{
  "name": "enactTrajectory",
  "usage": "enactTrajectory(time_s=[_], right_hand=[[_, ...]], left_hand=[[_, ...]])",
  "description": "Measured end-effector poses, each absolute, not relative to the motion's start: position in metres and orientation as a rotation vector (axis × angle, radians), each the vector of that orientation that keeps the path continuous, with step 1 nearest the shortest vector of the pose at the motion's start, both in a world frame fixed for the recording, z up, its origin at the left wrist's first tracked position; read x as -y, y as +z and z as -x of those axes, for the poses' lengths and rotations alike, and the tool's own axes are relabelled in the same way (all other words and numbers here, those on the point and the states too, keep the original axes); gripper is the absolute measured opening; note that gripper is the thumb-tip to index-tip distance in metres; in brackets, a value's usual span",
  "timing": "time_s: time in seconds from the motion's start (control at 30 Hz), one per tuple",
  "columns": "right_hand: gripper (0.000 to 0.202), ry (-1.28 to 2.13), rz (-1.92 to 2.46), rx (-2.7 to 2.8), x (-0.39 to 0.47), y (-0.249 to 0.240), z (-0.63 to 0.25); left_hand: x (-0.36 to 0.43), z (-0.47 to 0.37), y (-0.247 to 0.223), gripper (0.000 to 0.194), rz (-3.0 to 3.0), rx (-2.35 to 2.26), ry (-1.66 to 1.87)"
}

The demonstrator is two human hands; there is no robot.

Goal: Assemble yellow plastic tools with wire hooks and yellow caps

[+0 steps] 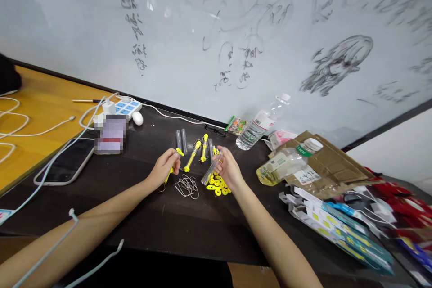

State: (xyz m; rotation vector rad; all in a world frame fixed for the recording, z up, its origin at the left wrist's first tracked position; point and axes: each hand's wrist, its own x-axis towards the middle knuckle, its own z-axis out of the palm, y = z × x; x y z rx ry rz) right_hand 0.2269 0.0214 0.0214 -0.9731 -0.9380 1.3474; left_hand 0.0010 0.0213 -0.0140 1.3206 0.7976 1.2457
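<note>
My left hand (164, 167) is closed on a yellow piece (180, 151), with another yellow part and a thin metal hook showing below its fingers. In my right hand (230, 168) is a clear plastic tube (211, 170), tilted above a pile of small yellow rings (221, 185). Bent metal wires (187, 187) lie between my hands. Behind them rest two yellow-ended tubes (192, 156) (204, 147) with metal hooks. Two clear tubes (181, 141) stand farther back on the left, and another is partly hidden beside my right hand.
On the dark table (162, 229) are a phone (67, 162), power strip (128, 107), water bottle (258, 127), tilted drink bottle (286, 165), cardboard (337, 162) and an opened box (337, 229). White cables cross the left side. A whiteboard (168, 45) stands behind.
</note>
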Motion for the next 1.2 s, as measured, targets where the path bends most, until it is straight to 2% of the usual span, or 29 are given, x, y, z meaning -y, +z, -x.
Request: enactTrajectory(time_s=[0.1,0.2,0.3,0.43,0.67,0.9,1.2], right_hand=[[0.034,1.275,1.113,1.130,-0.042,0.027,-0.208],[0.023,0.992,1.470,1.385,-0.078,0.030,-0.189],[0.018,0.890,1.594,1.433,-0.118,0.032,-0.172],[0.019,0.741,1.738,1.508,-0.158,0.029,-0.154],[0.028,0.538,2.000,1.690,-0.171,0.021,-0.134],[0.024,0.424,2.051,1.900,-0.158,0.014,-0.130],[0.019,0.278,1.905,2.064,-0.136,0.014,-0.137]], left_hand=[[-0.022,0.000,-0.016,0.028,-1.419,-0.816,1.335],[-0.023,0.002,-0.018,0.031,-1.480,-0.847,1.374],[-0.026,0.003,-0.021,0.030,-1.411,-0.869,1.367],[-0.028,0.002,-0.023,0.028,-1.350,-0.869,1.355],[-0.028,0.001,-0.026,0.041,-1.303,-0.849,1.343],[-0.026,0.000,-0.024,0.038,-1.323,-0.845,1.335],[-0.027,0.002,-0.021,0.037,-1.362,-0.877,1.318]])
